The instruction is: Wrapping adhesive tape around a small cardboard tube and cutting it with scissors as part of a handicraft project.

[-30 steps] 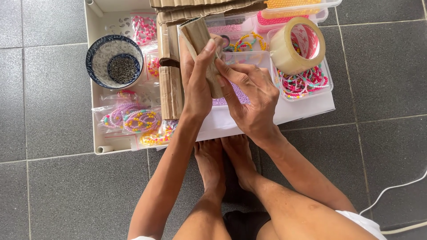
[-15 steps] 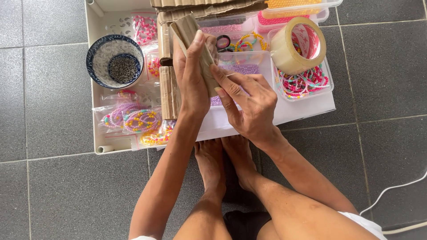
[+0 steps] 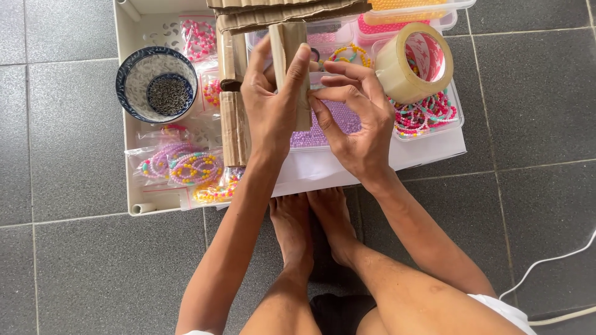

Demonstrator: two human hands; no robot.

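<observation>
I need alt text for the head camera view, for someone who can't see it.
Two bare hands hold a strip of brown cardboard: the left hand grips it upright, the right hand pinches its edge. Below lie a white tray of bagged bead bracelets, a bowl and a tape roll.

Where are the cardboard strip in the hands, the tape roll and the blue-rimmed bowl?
cardboard strip (image 3: 289, 46): head view, upper face above the left thumb.
tape roll (image 3: 397, 74): head view, outer side wall.
blue-rimmed bowl (image 3: 131, 73): head view, inner wall left of the dark contents.
</observation>
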